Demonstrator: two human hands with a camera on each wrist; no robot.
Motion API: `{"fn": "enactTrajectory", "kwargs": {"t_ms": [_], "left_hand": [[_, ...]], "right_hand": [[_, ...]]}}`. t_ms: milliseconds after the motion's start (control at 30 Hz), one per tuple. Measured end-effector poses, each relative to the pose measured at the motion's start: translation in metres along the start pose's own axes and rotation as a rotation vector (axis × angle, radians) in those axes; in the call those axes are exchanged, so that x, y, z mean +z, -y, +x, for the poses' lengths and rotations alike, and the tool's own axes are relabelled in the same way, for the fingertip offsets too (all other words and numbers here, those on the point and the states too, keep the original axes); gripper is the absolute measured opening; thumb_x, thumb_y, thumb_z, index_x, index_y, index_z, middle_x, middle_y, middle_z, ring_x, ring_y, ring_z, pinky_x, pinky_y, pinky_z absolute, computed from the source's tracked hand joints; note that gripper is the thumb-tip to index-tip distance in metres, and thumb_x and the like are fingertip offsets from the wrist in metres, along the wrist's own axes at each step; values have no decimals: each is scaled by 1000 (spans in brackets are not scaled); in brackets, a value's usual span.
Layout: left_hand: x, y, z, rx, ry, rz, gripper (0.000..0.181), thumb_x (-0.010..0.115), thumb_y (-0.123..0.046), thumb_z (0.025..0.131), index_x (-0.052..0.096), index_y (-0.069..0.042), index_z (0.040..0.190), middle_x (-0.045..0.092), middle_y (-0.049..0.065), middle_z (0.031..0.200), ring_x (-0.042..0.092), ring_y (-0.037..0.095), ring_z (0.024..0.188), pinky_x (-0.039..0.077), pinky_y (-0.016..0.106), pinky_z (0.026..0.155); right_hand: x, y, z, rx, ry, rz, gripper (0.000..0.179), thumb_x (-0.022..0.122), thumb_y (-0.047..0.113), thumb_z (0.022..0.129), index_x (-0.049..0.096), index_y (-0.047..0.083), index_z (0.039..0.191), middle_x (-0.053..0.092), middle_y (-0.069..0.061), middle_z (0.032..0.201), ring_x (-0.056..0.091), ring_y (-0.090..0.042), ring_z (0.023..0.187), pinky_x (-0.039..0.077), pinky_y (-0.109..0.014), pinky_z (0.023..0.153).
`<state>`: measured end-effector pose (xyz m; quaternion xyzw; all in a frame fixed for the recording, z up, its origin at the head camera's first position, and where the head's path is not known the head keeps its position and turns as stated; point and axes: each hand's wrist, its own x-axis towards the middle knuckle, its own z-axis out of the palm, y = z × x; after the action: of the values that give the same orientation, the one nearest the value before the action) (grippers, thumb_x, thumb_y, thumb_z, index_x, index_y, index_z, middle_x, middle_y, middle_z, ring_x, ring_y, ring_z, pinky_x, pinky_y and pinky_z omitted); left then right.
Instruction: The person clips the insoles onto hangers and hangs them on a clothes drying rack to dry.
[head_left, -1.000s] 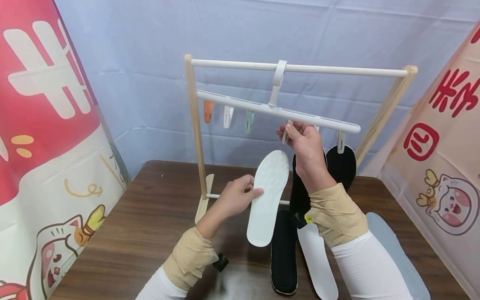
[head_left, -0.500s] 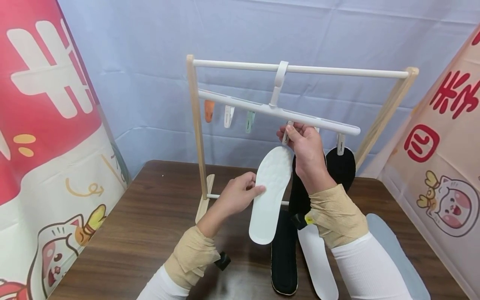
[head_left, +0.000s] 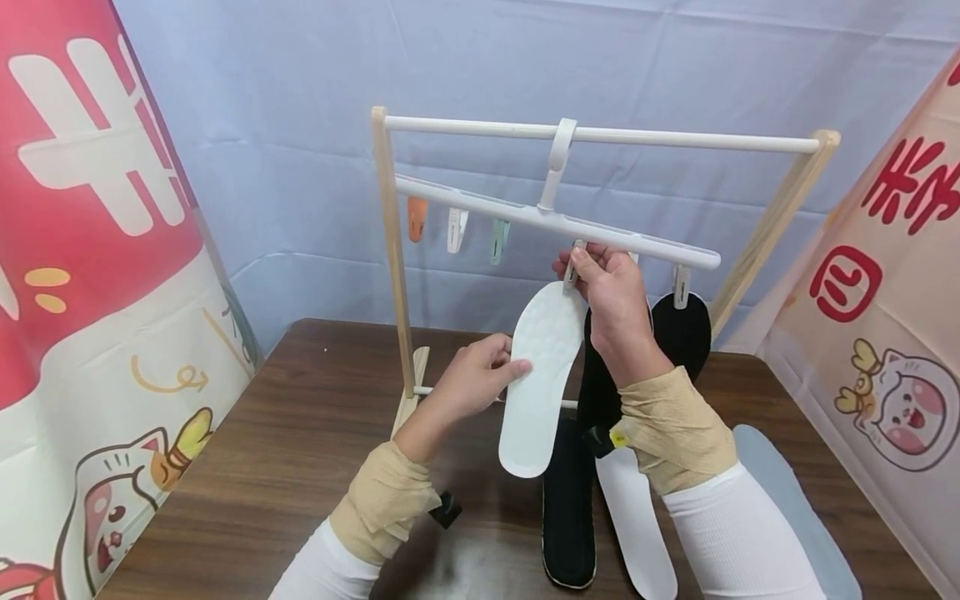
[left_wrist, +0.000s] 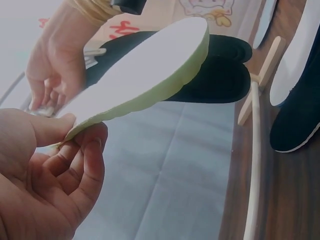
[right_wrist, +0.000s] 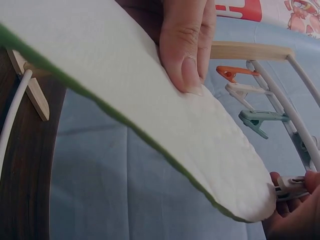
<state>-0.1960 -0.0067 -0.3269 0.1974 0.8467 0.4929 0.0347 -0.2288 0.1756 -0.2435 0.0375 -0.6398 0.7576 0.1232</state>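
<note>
A white insole [head_left: 536,408] with a green edge [right_wrist: 165,152] hangs upright in my left hand [head_left: 476,375], pinched at its left side between thumb and fingers. My right hand [head_left: 618,296] pinches a light grey clothespin [head_left: 573,268] under the white hanger bar [head_left: 480,198]. The insole's upper end is right at the mouth of that clothespin [right_wrist: 290,186] in the right wrist view. Just behind my right hand hangs a black insole [head_left: 600,383], partly hidden. Farther right, another clothespin [head_left: 681,287] holds a black insole [head_left: 686,346].
Orange [head_left: 417,221], white [head_left: 457,232] and green [head_left: 498,242] clothespins hang on the bar's left half. The hanger hooks over a wood-framed rack [head_left: 600,136]. On the table [head_left: 285,450] lie a black insole [head_left: 568,517], a white insole [head_left: 637,525] and a grey-blue insole [head_left: 795,508].
My left hand has raised the white insole slightly, bringing its upper end up to the clothespin. My right hand stays in place on the clothespin.
</note>
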Motion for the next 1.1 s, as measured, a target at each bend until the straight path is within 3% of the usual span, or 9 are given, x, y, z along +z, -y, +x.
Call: {"fn": "enactTrajectory", "kwargs": {"t_ms": [667,900,1100], "left_hand": [[-2,-1,4,40,-12,41,19,64,-29,101,63,-13,111,72,-3,88,57,13,73,45,29,63],[-1,-1,4,41,-16,43,20,64,-30,101,63,-14,112,71,-4,89,57,14,73,45,29,64],[-2,-1,3,41,-11,43,19,64,-30,101,63,-14,111,69,-4,85,55,14,70,44,29,62]], "right_hand": [[0,-1,0,3,-5,-7,28,50,11,107,48,-3,131,63,-1,98,68,-9,91,47,-28,102],[0,0,0,12,-10,3,13,50,11,106,53,8,119,62,-2,100,68,-10,92,48,-24,96],[1,0,-1,5,-12,5,8,51,11,106,54,10,113,63,-1,98,69,-10,91,47,-26,100]]}}
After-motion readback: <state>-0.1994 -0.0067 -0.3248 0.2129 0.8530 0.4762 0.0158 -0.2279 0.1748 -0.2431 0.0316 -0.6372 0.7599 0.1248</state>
